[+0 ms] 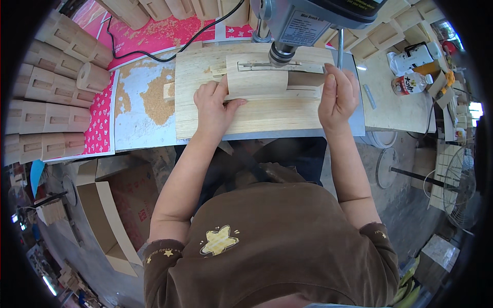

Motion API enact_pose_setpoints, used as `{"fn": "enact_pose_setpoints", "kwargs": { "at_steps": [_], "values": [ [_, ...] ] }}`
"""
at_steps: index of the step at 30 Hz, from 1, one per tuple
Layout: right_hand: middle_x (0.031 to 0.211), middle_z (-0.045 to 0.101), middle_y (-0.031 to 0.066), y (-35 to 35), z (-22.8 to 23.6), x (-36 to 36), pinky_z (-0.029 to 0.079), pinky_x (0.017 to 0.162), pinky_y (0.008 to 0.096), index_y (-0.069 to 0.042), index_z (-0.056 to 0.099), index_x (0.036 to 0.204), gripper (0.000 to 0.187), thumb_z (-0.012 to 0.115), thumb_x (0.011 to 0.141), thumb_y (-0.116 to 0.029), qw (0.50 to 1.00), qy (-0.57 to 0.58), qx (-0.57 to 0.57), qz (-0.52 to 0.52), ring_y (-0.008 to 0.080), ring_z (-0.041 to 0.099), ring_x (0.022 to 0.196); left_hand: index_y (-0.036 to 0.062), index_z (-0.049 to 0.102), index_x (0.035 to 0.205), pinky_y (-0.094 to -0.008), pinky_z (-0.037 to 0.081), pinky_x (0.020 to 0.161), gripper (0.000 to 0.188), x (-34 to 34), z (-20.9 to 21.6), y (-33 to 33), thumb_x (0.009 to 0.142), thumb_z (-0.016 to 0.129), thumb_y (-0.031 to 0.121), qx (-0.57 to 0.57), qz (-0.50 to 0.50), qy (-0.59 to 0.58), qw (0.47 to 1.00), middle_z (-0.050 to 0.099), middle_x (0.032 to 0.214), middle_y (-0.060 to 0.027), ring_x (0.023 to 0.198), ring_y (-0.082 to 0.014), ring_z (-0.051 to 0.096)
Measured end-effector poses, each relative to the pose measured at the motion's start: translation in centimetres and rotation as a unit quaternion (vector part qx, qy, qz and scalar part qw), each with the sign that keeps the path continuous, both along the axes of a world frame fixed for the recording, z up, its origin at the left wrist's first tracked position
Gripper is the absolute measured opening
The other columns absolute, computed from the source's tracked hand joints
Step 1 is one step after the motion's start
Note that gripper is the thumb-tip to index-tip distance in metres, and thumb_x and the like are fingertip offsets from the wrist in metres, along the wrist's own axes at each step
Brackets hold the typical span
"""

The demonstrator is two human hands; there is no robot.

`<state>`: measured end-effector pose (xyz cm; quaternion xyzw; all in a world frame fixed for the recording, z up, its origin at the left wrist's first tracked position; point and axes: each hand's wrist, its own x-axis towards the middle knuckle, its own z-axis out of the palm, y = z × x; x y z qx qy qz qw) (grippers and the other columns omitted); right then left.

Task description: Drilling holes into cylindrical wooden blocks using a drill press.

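On a pale wooden board [205,123] lies a light wooden block [257,83] with a recessed slot at its right part. The grey drill press [303,28] stands over it, its chuck [282,53] right above the block's far edge, where a slotted wooden strip runs. My left hand [211,105] grips the block's left end, thumb along its near edge. My right hand [339,97] is closed around the lower end of the press's metal lever [340,49], right of the block; the lever's tip is hidden by the fingers.
Stacked wooden blocks with slots [51,97] line the left; more stand behind. A black cable [200,33] crosses the back. Sawdust [158,105] lies left of the board. To the right are a blue marker [370,96] and a plastic bottle [412,84]. An open carton [110,215] stands below left.
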<state>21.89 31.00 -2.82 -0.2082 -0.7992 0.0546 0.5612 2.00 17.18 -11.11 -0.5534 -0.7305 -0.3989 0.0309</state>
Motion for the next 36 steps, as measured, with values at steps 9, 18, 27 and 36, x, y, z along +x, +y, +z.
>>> {"fn": "enact_pose_setpoints", "kwargs": {
  "at_steps": [9,18,27,36],
  "values": [
    [0.061,0.049,0.0007,8.1,16.3,-2.4,0.031,0.050,0.0209,0.003,0.064,0.086,0.024,0.051,0.091,-0.017,0.960,-0.135,0.225,-0.100,0.0055,0.043,0.054,0.0074,0.057,0.117,-0.0381,0.033,0.079,0.059,1.4,0.8,1.2,0.063,0.076,0.024,-0.013,-0.018,0.030,0.999,0.051,0.082,-0.0038,0.083,-0.0240,0.048],
    [0.073,0.061,0.0138,3.6,17.1,-1.7,0.041,0.063,0.0278,0.007,0.059,0.081,0.037,0.046,0.087,-0.026,0.996,-0.088,-0.009,0.033,0.0186,0.055,0.069,0.0091,0.056,0.120,-0.0391,0.034,0.080,0.060,2.6,0.5,2.1,0.065,0.074,0.023,0.002,-0.022,0.005,1.000,0.051,0.082,-0.0036,0.083,-0.0244,0.048],
    [0.070,0.057,0.0075,-1.3,2.8,0.6,0.040,0.057,0.0258,0.001,0.064,0.088,0.011,0.055,0.082,-0.002,0.988,0.097,-0.101,0.068,0.0172,0.051,0.061,0.0093,0.055,0.121,-0.0392,0.033,0.080,0.059,2.7,0.5,2.0,0.067,0.074,0.023,-0.012,-0.031,-0.011,0.999,0.051,0.082,-0.0037,0.083,-0.0247,0.047],
    [0.075,0.060,0.0098,0.2,0.9,0.6,0.041,0.063,0.0312,-0.001,0.063,0.080,0.007,0.056,0.079,-0.001,0.998,0.018,-0.022,0.058,0.0219,0.053,0.067,0.0091,0.056,0.120,-0.0392,0.033,0.080,0.058,2.8,0.7,2.2,0.066,0.074,0.024,-0.010,-0.017,0.005,1.000,0.052,0.081,-0.0035,0.082,-0.0243,0.048]
  ]
}}
